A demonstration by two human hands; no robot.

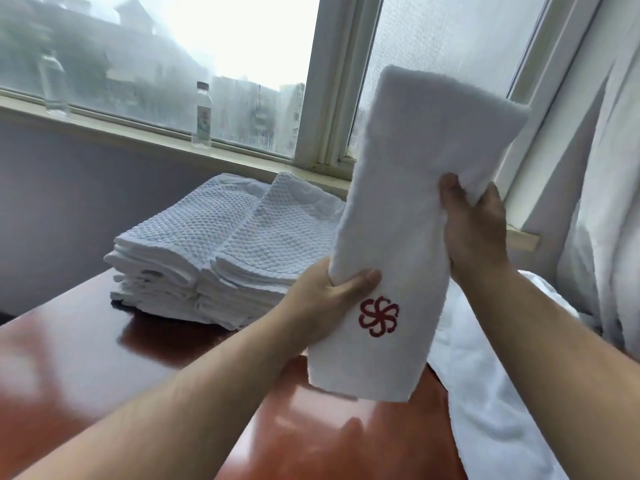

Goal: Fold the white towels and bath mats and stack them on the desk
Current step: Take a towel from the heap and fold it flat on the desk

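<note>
Hotel room: logo towel (pixel 408 220), stacked mats (pixel 221 244).

Desk (pixel 86 358) fills lower left to centre. Mat stack (pixel 221 251) on its far end, centre-left, below the windowsill (pixel 138 133). On that sill: first bottle (pixel 53 84) upper left, second bottle (pixel 202 116) left of centre. Towel (pixel 408 216) centre-right, above desk, between left hand (pixel 332 299) (lower, left edge) and right hand (pixel 474 233) (higher, right edge). Loose linen (pixel 485 375) lower right, beside desk.

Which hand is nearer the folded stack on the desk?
Left. The left hand grips the towel just right of the stack; the right hand grips its opposite edge, farther away.
</note>
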